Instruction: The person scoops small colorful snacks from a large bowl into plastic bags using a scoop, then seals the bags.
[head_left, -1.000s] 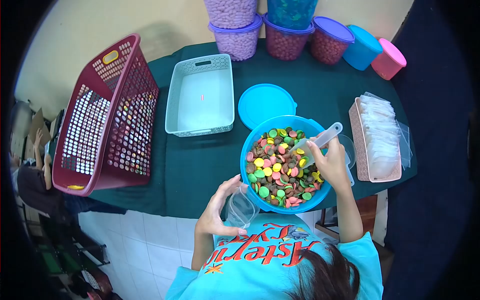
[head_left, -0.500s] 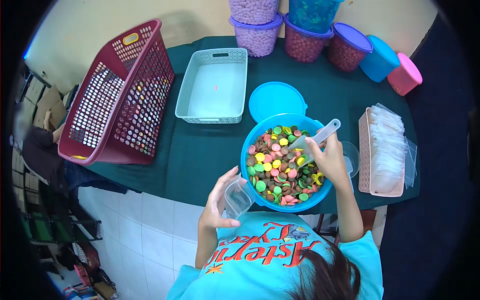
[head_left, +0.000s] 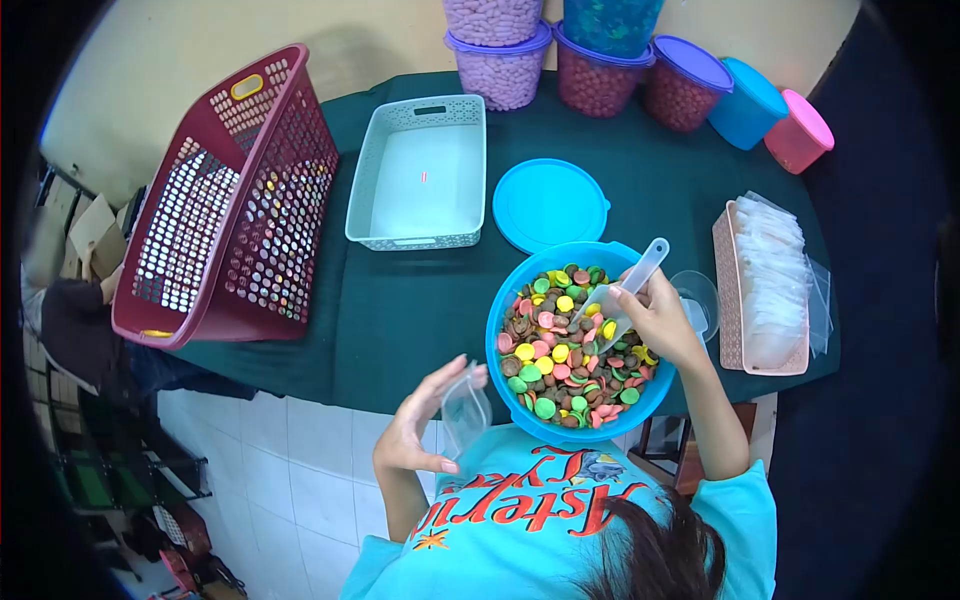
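My left hand (head_left: 418, 425) holds a clear plastic pouch (head_left: 466, 412) between thumb and fingers, left of a blue tub. Inside the round blue tub (head_left: 497, 372) lie many pink, green, yellow and brown candies (head_left: 560, 340). Closed round the handle of a translucent scoop (head_left: 648, 262), my right hand (head_left: 655, 312) is over the tub's right side. The scoop's bowl is down at the candies with a few pieces in it. Beside my right wrist a clear round container (head_left: 697, 300) is partly hidden.
A blue lid (head_left: 550, 205), a pale green tray (head_left: 420, 185) and a tall maroon basket (head_left: 230, 200) are beyond and left. A pink basket (head_left: 730, 300) of clear bags is at right. Filled tubs (head_left: 600, 82) line the wall. Another person (head_left: 80, 320) is at far left.
The tub sits slightly lower in view and the scoop has shifted a little left. My left hand with the pouch has moved left and down.
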